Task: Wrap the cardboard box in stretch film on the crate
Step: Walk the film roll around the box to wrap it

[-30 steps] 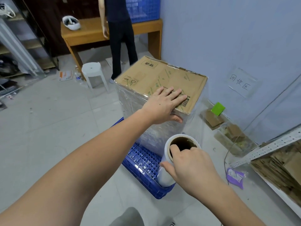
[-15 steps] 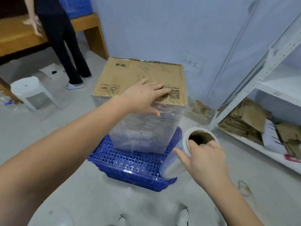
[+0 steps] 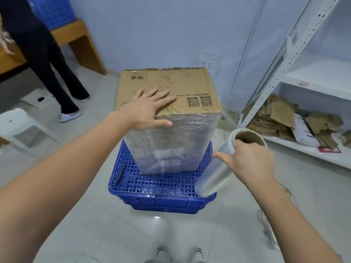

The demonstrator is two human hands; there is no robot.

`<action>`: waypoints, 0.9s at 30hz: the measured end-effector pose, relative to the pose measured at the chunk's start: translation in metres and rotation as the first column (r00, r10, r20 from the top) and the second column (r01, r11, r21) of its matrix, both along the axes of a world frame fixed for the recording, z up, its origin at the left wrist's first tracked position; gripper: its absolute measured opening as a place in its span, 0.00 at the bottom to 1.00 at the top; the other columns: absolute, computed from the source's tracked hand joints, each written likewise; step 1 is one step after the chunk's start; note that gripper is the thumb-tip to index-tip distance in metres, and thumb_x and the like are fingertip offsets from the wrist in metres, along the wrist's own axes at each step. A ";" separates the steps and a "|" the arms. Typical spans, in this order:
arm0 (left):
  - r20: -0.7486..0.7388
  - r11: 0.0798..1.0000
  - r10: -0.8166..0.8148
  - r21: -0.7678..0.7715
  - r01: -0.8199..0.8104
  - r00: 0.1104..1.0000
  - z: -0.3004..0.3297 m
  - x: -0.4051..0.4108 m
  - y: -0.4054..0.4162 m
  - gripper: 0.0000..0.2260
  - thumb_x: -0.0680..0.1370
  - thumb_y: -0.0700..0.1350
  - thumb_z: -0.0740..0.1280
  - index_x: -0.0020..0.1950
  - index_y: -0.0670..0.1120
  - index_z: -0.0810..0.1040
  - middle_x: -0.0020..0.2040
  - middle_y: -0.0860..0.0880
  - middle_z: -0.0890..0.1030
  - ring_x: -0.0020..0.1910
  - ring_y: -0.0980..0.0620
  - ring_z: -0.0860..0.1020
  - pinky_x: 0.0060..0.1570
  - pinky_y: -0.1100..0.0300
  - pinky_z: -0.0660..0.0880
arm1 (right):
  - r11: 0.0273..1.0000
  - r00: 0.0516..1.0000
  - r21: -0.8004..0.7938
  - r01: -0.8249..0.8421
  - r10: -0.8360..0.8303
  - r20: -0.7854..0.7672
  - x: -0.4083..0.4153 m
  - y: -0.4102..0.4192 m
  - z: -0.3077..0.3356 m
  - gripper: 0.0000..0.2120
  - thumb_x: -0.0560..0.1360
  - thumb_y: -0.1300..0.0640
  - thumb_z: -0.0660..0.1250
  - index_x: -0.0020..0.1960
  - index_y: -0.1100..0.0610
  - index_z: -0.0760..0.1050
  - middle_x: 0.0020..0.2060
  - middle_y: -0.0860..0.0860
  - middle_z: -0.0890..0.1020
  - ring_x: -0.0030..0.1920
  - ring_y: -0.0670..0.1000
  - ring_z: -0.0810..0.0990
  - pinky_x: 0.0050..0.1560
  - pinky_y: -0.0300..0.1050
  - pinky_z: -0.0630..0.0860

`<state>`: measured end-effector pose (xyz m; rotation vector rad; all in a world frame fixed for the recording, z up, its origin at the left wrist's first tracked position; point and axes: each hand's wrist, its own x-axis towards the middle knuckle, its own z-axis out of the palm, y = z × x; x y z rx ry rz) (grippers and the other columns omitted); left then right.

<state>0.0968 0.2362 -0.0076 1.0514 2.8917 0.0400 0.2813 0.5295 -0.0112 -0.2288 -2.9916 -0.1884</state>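
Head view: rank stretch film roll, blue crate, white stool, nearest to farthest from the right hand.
From the right hand:
1. stretch film roll, gripped in that hand.
2. blue crate, just left of it, under the box.
3. white stool, far left edge.

Open tiled floor [image 3: 79,215] lies on the near and left sides of the blue crate [image 3: 163,202], giving room to pass there. The cardboard box [image 3: 171,118] stands upright on the crate. To its right, a white metal shelf rack [image 3: 281,73] holding flattened cardboard [image 3: 281,118] narrows the gap. Behind, the wall [image 3: 171,31] stands close. At far left are a white stool [image 3: 17,126], a standing person [image 3: 47,59] and a wooden desk [image 3: 83,42].
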 end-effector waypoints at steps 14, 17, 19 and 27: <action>0.006 0.982 0.188 -0.026 -0.188 0.982 0.000 0.009 0.041 0.40 0.76 0.79 0.46 0.84 0.63 0.43 0.85 0.56 0.47 0.84 0.43 0.48 0.78 0.33 0.46 | 0.861 0.858 0.007 -0.509 0.508 -0.077 0.027 -0.007 -0.004 0.24 0.63 0.40 0.75 0.26 0.53 0.64 0.16 0.49 0.66 0.22 0.56 0.68 0.27 0.40 0.58; -0.003 0.981 0.192 -0.038 -0.192 0.981 -0.001 0.011 0.045 0.40 0.75 0.79 0.45 0.83 0.63 0.43 0.85 0.56 0.47 0.84 0.44 0.48 0.79 0.33 0.46 | 0.785 0.782 -0.037 -0.618 0.610 -0.128 0.033 -0.010 -0.002 0.23 0.65 0.38 0.66 0.28 0.51 0.59 0.17 0.48 0.65 0.23 0.54 0.64 0.27 0.40 0.60; 0.000 0.980 0.196 -0.036 -0.196 0.981 -0.003 0.017 0.045 0.40 0.76 0.79 0.46 0.83 0.63 0.43 0.85 0.56 0.47 0.84 0.44 0.47 0.79 0.33 0.45 | 0.728 0.724 -0.017 -0.685 0.678 -0.130 0.038 -0.018 -0.005 0.23 0.63 0.39 0.71 0.26 0.52 0.63 0.17 0.48 0.67 0.23 0.53 0.64 0.30 0.38 0.57; 0.001 0.976 0.215 -0.027 -0.215 0.977 -0.004 0.027 0.046 0.39 0.76 0.79 0.46 0.83 0.64 0.42 0.85 0.56 0.46 0.84 0.45 0.46 0.79 0.34 0.44 | 0.597 0.600 -0.058 -0.800 0.797 -0.074 0.036 -0.045 -0.012 0.19 0.64 0.41 0.75 0.27 0.52 0.72 0.19 0.48 0.69 0.26 0.51 0.60 0.30 0.40 0.65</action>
